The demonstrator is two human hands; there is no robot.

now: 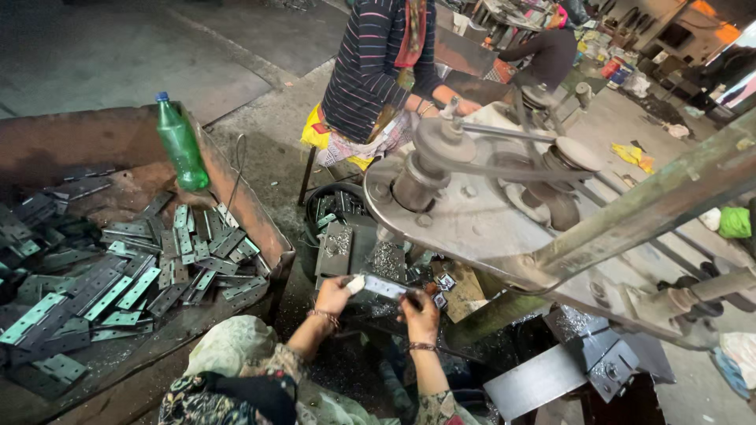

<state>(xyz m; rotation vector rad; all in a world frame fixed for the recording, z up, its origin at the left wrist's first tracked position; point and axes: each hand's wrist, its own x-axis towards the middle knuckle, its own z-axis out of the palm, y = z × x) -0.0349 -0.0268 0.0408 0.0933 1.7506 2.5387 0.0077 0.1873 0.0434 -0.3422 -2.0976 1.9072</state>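
Observation:
My left hand (pixel 335 293) and my right hand (pixel 421 313) together hold a flat grey metal hinge piece (pixel 384 286) by its two ends, just under the big grey press machine (pixel 472 205). A white wrap covers my left thumb tip. Both wrists carry bangles. A dark bin of metal parts (pixel 335 208) stands just beyond my hands.
A rusty tray (pixel 260 216) at the left holds a heap of several grey hinges (pixel 118 275) and a green plastic bottle (pixel 179 145). A person in a striped top (pixel 374 71) sits behind the machine; another person (pixel 547 51) works farther back. A long lever (pixel 654 205) juts right.

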